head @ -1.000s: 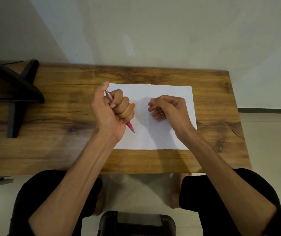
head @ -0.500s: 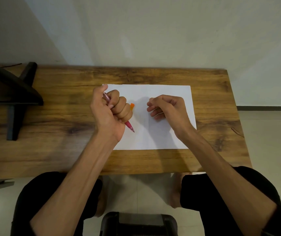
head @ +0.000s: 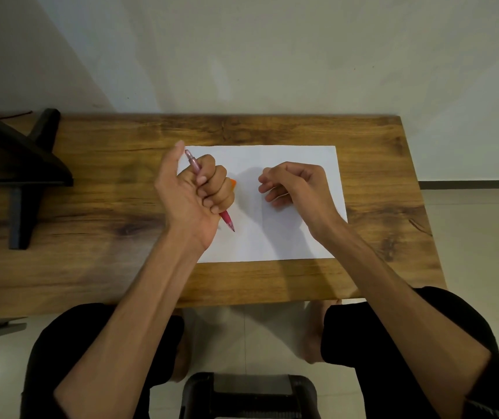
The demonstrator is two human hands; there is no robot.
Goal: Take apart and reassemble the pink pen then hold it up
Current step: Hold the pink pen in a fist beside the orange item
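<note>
Your left hand (head: pixel 194 195) was clenched in a fist around the slim pink plastic pen (head: pixel 228 219), the grip wrapped about its middle. The pen's clicker end stuck out above your curled fingers beside the raised thumb, and its tip pointed down toward you, over the white sheet of paper (head: pixel 284 237) on the brown wood-grain bench (head: pixel 106 207). A small orange object (head: pixel 233 183) peeked out just behind your left knuckles; what it was could not be told. Your right hand (head: pixel 298 187) sat apart over the paper, fingers loosely curled inward, and whether it held anything could not be told. A black angled stand (head: pixel 18 164) stood at the bench's left end.
</note>
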